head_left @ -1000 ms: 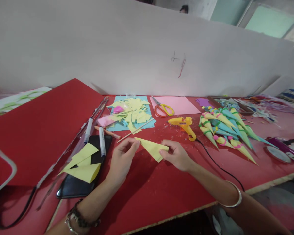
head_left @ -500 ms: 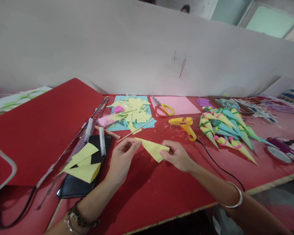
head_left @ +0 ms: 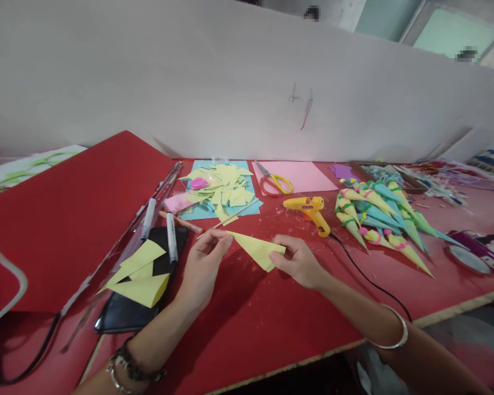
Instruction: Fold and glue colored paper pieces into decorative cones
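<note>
A yellow paper piece [head_left: 253,249], narrow at its left end and wide at its right, is stretched between my two hands above the red table. My left hand [head_left: 206,258] pinches its pointed tip between thumb and fingers. At the wide end, my right hand [head_left: 297,261] grips the edge with the thumb in front and the fingers behind. Yellow paper cones [head_left: 142,289] lie on a black phone-like object [head_left: 123,315] left of my left hand. Beyond my right hand lies a yellow glue gun [head_left: 310,209] with a black cord.
Yellow scraps [head_left: 230,184] and a wooden stick [head_left: 239,215] lie on blue paper at the back. Scissors [head_left: 276,185] rest on pink paper [head_left: 308,175]. Decorated cones [head_left: 379,211] are piled at the right. Two white markers [head_left: 172,236] sit at the left, beside a red board [head_left: 86,219].
My left hand has shifted very slightly left, still at the paper's tip. The rest looks nearly the same.
</note>
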A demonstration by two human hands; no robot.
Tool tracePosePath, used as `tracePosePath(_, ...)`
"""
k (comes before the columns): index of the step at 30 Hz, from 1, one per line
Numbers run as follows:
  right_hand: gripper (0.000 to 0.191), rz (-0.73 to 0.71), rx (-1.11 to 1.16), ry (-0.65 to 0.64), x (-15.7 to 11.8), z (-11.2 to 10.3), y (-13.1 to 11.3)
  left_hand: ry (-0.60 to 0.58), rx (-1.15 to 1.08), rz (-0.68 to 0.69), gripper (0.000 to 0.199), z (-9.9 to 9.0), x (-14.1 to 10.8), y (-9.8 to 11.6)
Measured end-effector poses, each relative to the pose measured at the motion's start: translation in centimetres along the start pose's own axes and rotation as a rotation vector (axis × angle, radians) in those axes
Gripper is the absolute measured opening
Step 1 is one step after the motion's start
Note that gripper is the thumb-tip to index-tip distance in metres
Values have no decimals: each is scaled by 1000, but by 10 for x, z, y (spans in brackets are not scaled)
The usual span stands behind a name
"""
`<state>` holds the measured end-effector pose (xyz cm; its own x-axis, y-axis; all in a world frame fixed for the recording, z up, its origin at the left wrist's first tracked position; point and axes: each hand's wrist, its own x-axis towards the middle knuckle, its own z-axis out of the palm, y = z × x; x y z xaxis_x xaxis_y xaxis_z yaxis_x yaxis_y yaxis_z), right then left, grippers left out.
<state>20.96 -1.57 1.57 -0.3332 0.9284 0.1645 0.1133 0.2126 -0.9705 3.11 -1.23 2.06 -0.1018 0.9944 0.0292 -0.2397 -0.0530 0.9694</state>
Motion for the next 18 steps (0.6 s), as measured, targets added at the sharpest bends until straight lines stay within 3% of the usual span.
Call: tracePosePath(18, 19, 31, 37, 0, 1, 1, 2, -15, -199, -180, 19, 4, -3, 6)
